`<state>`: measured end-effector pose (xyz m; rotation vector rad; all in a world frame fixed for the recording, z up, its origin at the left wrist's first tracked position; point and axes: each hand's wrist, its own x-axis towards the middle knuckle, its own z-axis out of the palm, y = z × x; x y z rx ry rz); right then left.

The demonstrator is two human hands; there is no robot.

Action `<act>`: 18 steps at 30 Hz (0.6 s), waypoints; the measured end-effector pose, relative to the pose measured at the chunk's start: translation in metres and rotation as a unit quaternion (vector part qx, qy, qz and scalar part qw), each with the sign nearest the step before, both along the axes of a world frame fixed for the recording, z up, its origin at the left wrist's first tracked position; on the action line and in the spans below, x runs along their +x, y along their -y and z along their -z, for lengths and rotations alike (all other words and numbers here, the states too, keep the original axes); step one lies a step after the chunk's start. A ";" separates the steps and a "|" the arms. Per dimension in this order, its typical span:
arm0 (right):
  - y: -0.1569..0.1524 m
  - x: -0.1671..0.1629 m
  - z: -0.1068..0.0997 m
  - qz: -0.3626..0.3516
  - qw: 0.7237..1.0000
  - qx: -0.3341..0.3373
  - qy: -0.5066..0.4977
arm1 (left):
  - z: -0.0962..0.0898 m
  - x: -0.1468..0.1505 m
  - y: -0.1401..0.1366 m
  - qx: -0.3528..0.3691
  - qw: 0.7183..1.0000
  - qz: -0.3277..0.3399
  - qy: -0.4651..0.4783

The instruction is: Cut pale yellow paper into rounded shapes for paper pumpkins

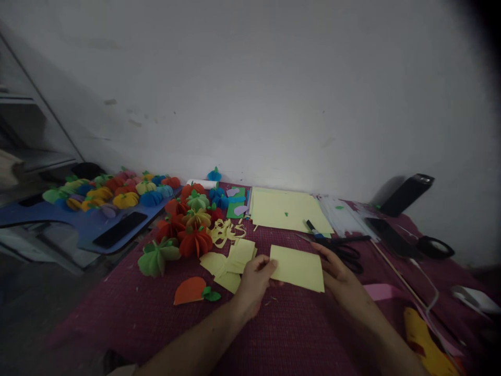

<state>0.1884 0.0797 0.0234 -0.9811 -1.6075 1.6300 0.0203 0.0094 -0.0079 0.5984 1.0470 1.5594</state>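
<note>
Left hand (256, 277) pinched closed on the left edge of a pale yellow paper rectangle (298, 269), my thumb on top; the sheet sits over the maroon cloth (274, 337). Right hand (337, 274) at its right edge, fingers loosely extended; I cannot tell whether they grip. Yellow cut pieces (240, 256) lie just left, black-handled scissors (349, 254) beyond my right hand.
</note>
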 end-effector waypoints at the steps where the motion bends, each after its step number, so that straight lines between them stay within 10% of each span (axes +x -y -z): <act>1: 0.000 -0.001 0.000 -0.001 1.000 -0.002 0.001 | 0.000 0.000 0.000 0.003 1.000 -0.001 -0.004; 18: -0.004 -0.002 0.011 0.064 0.998 0.000 0.020 | 0.006 -0.002 -0.002 -0.032 0.994 -0.046 -0.093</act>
